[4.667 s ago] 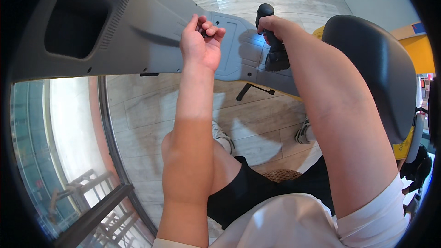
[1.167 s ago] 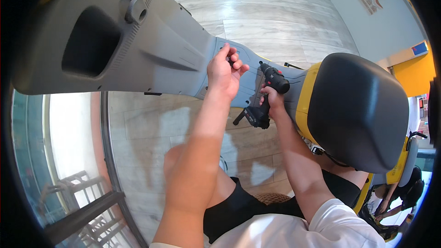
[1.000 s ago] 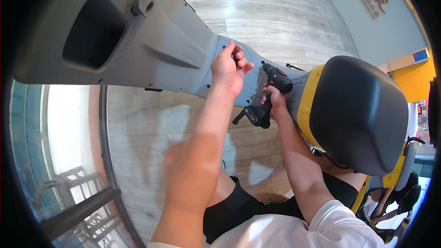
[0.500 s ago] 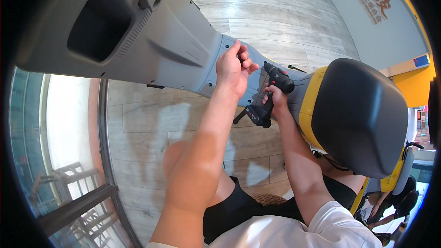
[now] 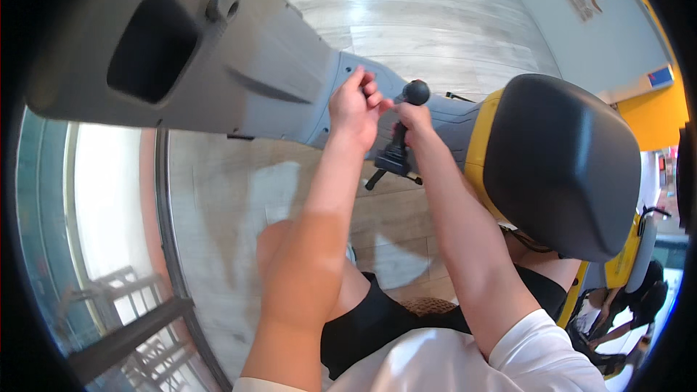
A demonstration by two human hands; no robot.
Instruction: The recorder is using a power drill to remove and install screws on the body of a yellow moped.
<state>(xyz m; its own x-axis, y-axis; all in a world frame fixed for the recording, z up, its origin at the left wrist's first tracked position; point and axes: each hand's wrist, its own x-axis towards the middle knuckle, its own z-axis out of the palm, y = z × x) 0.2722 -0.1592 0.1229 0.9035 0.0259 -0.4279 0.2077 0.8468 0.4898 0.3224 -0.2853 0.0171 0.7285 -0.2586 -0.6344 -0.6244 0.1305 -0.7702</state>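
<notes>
My right hand [image 5: 414, 119] is wrapped round the grip of a black cordless drill [image 5: 396, 151]. The rounded back of the drill's body faces up, its battery base hangs on the near side, and its tip is hidden. Close on the left is my left hand [image 5: 353, 112], fingers curled in; what they hold, if anything, is hidden. Its fingertips come up to the right thumb, and I cannot tell if they touch. Both hands are over the grey footboard [image 5: 330, 112] of a scooter, which has screw holes along its edge.
At left rises the scooter's grey front panel [image 5: 268, 65] with a deep pocket. Its black seat [image 5: 566, 167] on a yellow body stands at right. A glass door [image 5: 109, 203] is on the left. Another person [image 5: 617, 312] bends down at the lower right.
My right hand has moved left and turned the drill, so its back now faces up beside my left hand. My left hand has shifted slightly left. The whole view has moved a little.
</notes>
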